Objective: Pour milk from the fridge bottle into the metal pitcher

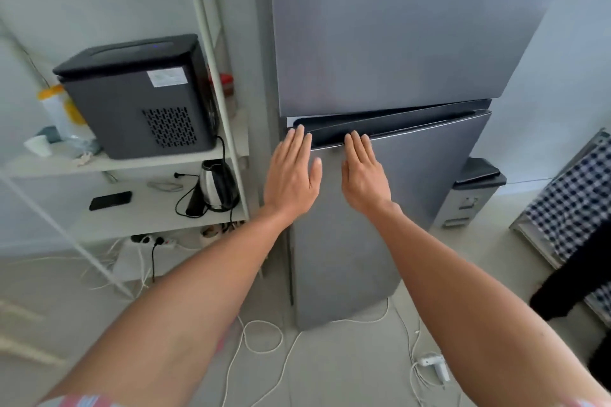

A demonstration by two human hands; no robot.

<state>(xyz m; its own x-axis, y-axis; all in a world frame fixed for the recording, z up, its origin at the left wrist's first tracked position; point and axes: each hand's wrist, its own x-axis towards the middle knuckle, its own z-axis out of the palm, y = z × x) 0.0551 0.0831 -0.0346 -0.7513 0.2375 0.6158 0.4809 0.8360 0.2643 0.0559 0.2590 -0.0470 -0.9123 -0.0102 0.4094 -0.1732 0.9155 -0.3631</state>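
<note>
The fridge (380,43) is seen in grey, with a dark strip along the top of its lower door (396,208). A white shelf (139,162) is seen beside it, with a dark grey box machine (139,99) with a black lid. The kettle (216,187) is shiny silver and black. A black phone (110,200) is seen. White cables (261,337) are seen on the pale floor (347,373). A cloth (572,205) is checked in dark blue and white.
</note>
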